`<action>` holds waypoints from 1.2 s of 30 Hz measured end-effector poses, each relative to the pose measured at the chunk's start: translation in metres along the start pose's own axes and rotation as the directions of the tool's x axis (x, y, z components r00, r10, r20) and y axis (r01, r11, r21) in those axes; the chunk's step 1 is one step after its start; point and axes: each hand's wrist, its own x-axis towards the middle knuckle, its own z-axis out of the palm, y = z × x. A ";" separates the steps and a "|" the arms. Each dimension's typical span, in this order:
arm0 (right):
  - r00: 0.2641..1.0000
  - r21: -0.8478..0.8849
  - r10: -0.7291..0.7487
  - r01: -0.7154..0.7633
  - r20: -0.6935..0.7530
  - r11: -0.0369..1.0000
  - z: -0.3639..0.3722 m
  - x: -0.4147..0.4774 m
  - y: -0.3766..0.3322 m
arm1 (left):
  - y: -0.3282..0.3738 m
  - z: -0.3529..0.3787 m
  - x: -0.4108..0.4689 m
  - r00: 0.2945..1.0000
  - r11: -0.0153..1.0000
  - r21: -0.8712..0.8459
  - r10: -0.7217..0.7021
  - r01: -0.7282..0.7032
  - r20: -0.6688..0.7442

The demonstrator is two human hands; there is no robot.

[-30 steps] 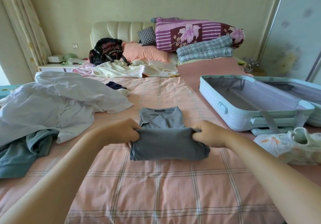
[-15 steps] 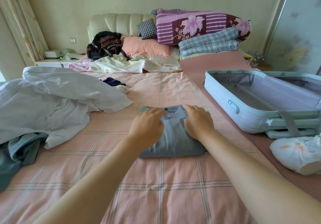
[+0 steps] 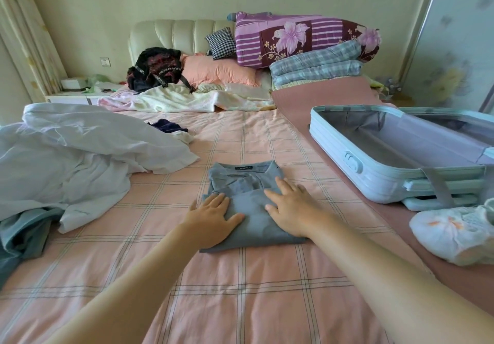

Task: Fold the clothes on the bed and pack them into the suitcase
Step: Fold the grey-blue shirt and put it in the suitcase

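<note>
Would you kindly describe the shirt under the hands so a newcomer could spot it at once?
On the pink checked bed, left of the open blue suitcase, lies a grey shirt beneath the left hand and right hand. Unlike the crumpled white garment to its left, it is a folded rectangle, collar label showing.

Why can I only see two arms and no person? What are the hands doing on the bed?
The camera sits on the person's head and looks down, so only their arms show. The left hand and right hand lie flat on a folded grey shirt, pressing it smooth; neither grips it. The shirt lies on the pink checked bed. On the right stands an open pale blue suitcase; its near half looks empty. On the left lies a crumpled white garment, not folded.
</note>
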 end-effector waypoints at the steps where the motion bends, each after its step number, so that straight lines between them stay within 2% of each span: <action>1: 0.996 -0.026 -0.061 0.059 -0.062 0.998 -0.005 -0.005 0.000 | -0.002 -0.004 -0.002 1.000 0.998 0.052 -0.018 0.018 -0.011; 2: 0.987 -0.021 -0.129 0.127 -0.095 0.992 -0.010 -0.010 0.000 | -0.004 -0.008 -0.005 0.998 0.994 0.113 0.005 0.001 -0.057; 4: 0.974 0.027 -0.223 0.224 -0.047 0.974 -0.016 -0.021 0.000 | -0.007 -0.015 -0.015 0.973 0.974 0.159 0.182 -0.160 -0.139; 6: 0.970 -0.008 -0.237 0.238 0.059 0.971 -0.012 -0.029 0.000 | -0.007 -0.019 -0.029 0.939 0.941 0.061 0.338 -0.334 -0.065; 8: 0.976 -0.032 -0.203 0.206 0.075 0.978 -0.005 -0.033 0.000 | -0.004 -0.015 -0.040 0.924 0.923 0.034 0.382 -0.382 0.001; 10: 0.985 -0.021 -0.165 0.166 0.042 0.986 -0.002 -0.035 0.001 | -0.003 -0.009 -0.042 0.937 0.938 0.007 0.347 -0.347 -0.042; 12: 0.990 0.009 -0.138 0.138 0.028 0.990 -0.006 -0.035 -0.001 | -0.004 -0.015 -0.044 0.959 0.956 -0.099 0.270 -0.278 -0.082; 16: 0.998 0.183 -0.063 0.063 -0.005 0.981 -0.033 -0.041 -0.003 | -0.011 -0.042 -0.049 0.975 0.950 -0.220 0.220 -0.224 -0.042; 19: 0.999 0.392 -0.029 0.019 0.018 0.920 -0.052 -0.050 0.001 | -0.019 -0.060 -0.052 0.975 0.906 -0.368 0.223 -0.209 -0.005; 21: 1.000 0.518 0.025 -0.023 0.003 0.855 -0.054 -0.053 0.005 | -0.023 -0.060 -0.047 0.980 0.875 -0.441 0.174 -0.199 -0.096; 23: 0.988 0.579 0.142 -0.084 -0.056 0.811 -0.049 -0.045 0.010 | -0.024 -0.057 -0.038 0.978 0.863 -0.486 0.040 -0.137 -0.206; 25: 0.968 0.517 0.210 -0.112 -0.137 0.849 -0.042 -0.035 0.010 | -0.019 -0.056 -0.030 0.962 0.910 -0.410 -0.062 -0.055 -0.267; 26: 0.963 0.426 0.221 -0.138 -0.153 0.894 -0.038 -0.030 0.009 | -0.014 -0.053 -0.027 0.956 0.953 -0.300 -0.057 -0.033 -0.286; 28: 0.968 0.212 0.220 -0.191 -0.121 0.958 -0.030 -0.022 0.005 | 0.003 -0.046 -0.022 0.929 0.990 -0.083 0.075 -0.112 -0.361; 30: 0.976 -0.020 0.176 -0.180 -0.125 0.984 -0.023 -0.014 0.003 | 0.025 -0.038 -0.021 0.879 0.967 -0.043 0.209 -0.251 -0.429; 32: 0.973 -0.184 0.051 -0.094 -0.224 0.978 -0.022 -0.008 -0.004 | 0.041 -0.021 -0.018 0.887 0.951 -0.067 0.253 -0.300 -0.386; 34: 0.954 -0.181 -0.098 0.047 -0.283 0.982 -0.021 -0.005 -0.012 | 0.044 -0.005 -0.014 0.925 0.959 -0.072 0.241 -0.273 -0.293; 36: 0.965 0.023 -0.133 0.142 -0.225 0.990 -0.014 -0.009 -0.020 | 0.036 0.003 -0.011 0.927 0.956 -0.066 0.259 -0.287 -0.271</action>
